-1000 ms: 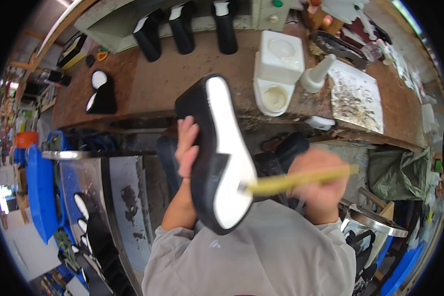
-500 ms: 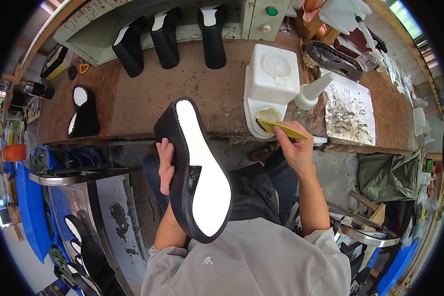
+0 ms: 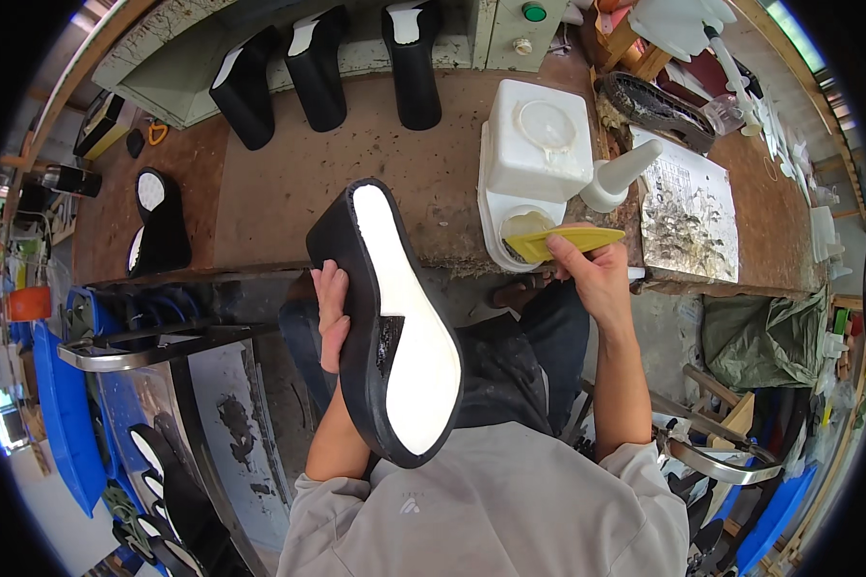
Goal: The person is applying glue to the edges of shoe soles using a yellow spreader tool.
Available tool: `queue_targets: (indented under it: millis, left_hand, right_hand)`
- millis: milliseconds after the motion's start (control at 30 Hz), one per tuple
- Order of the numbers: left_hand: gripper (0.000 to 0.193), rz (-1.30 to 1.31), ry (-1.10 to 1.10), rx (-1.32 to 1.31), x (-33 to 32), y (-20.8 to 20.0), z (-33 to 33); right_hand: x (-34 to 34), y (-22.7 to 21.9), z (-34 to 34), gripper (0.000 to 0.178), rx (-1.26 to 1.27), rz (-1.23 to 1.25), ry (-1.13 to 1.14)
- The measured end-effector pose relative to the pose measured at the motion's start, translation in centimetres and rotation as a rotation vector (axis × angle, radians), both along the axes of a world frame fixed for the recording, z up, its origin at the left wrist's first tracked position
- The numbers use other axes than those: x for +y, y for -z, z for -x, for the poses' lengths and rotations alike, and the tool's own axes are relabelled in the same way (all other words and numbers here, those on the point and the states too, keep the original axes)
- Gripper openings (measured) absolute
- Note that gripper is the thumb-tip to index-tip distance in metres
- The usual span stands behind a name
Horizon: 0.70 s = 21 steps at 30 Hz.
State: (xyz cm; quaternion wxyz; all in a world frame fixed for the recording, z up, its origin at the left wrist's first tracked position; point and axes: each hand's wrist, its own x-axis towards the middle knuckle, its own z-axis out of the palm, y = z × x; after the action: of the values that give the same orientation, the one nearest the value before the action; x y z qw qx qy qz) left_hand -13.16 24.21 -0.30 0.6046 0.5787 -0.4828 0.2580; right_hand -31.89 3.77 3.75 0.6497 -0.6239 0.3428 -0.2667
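Note:
My left hand [image 3: 332, 313] grips a black wedge shoe sole [image 3: 423, 375] by its left side wall. The sole is held up over my lap, its white upper face toward me and its heel end toward the bench. A dark, shiny notch shows at the waist of the white face. Between thumb and fingers, my right hand [image 3: 598, 274] pinches a flat yellow brush [image 3: 577, 240]. Its lower end dips into the round cup of a white plastic glue dispenser [image 3: 539, 159] at the bench's front edge; what the cup holds is mostly hidden.
Several black wedge soles [image 3: 316, 87] stand at the back of the brown workbench [image 3: 346, 154], with another sole [image 3: 164, 231] at left. Right of the dispenser are a white nozzle cap [image 3: 621, 178] and a stained paper sheet [image 3: 688, 216]. More soles [image 3: 178, 510] fill a metal-framed rack [image 3: 154, 348] lower left.
My right hand has moved a little right and turned the brush flatter, its tip still in the cup. The sole in my left hand has shifted slightly right and up.

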Motion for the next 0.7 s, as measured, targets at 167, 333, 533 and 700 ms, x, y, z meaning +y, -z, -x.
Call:
queue_targets:
  millis: [167,333,533,700]
  left_hand:
    - [0.051,0.009,0.01,0.001,0.1,-0.2,0.0]
    - [0.053,-0.07,-0.082,0.01,0.9,-1.0,0.5]
    - [0.053,-0.037,0.057,-0.011,1.1,-3.0,2.3]
    - [0.05,0.06,0.086,-0.071,2.2,-4.9,3.2]
  right_hand:
    - [-0.1,-0.7,0.7,0.014,-0.088,-0.103,0.032]
    - [2.5,-4.5,1.8,0.013,-0.003,-0.031,0.003]
    - [10.0,-10.4,2.1,0.017,-0.418,0.264,-0.16]
    - [11.4,-12.9,0.7,0.012,-0.286,0.092,-0.026]
